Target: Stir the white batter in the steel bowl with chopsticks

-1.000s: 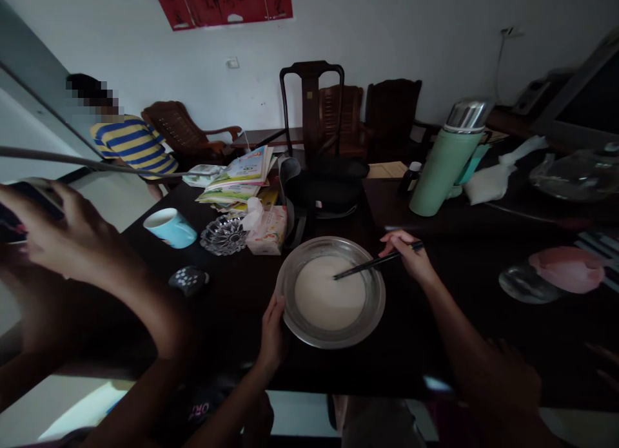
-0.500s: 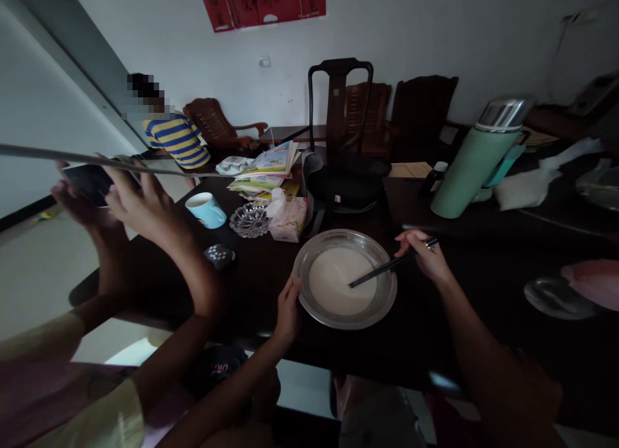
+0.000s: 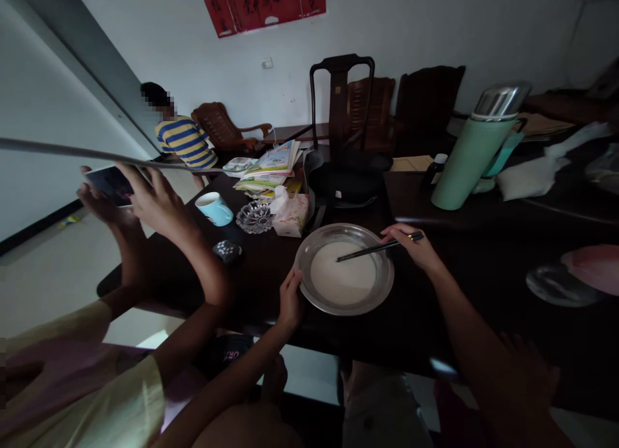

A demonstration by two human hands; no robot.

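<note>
A round metal bowl (image 3: 305,254) of pale white batter (image 3: 343,280) sits on the dark table (image 3: 449,293) in front of me. My left hand (image 3: 289,300) grips the bowl's near-left rim. My right hand (image 3: 411,245) is closed on a pair of dark chopsticks (image 3: 372,249), held at the bowl's right side with the tips over the batter. A second person's two hands (image 3: 145,203) at the left hold up a phone (image 3: 110,180).
Behind the bowl stand a tissue pack (image 3: 290,214), a glass dish (image 3: 255,218), a blue mug (image 3: 214,209), a black pan (image 3: 345,180), stacked booklets (image 3: 268,167) and a green thermos (image 3: 469,155). A pink lid (image 3: 587,267) lies right. A seated person in a striped shirt (image 3: 186,142) is beyond the table.
The chopsticks have swung through the batter and their tips are now higher and further left in the bowl. The view has drifted left. The other person's hands with the phone moved right.
</note>
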